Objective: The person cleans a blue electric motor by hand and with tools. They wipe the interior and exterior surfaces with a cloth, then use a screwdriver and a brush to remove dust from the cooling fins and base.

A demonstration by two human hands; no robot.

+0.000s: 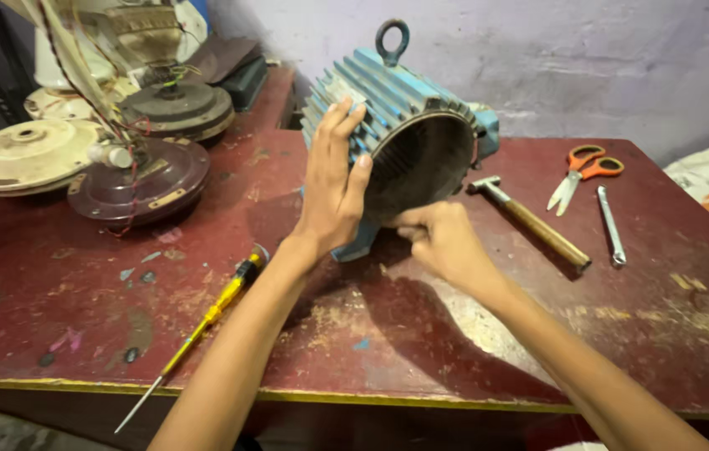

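My left hand (pixel 333 188) lies spread on the blue motor shell (pixel 408 125) mid-frame, right hand (pixel 442 242) curled at its lower rim, steadying it; next I'd need a firmer grip.

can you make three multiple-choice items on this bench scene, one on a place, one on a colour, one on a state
1. Where does the yellow screwdriver lie?
A. left of the left hand
B. inside the motor housing
C. beside the scissors

2. What colour are the scissors' handles?
A. green
B. orange
C. black

3. How is the left hand?
A. flat on the table
B. holding the hammer
C. pressed on the housing's fins

Answers: 1 A, it lies by the left forearm. 2 B, both loops are orange. 3 C, its fingers spread over the blue ribs, while the right hand sits at the lower rim.
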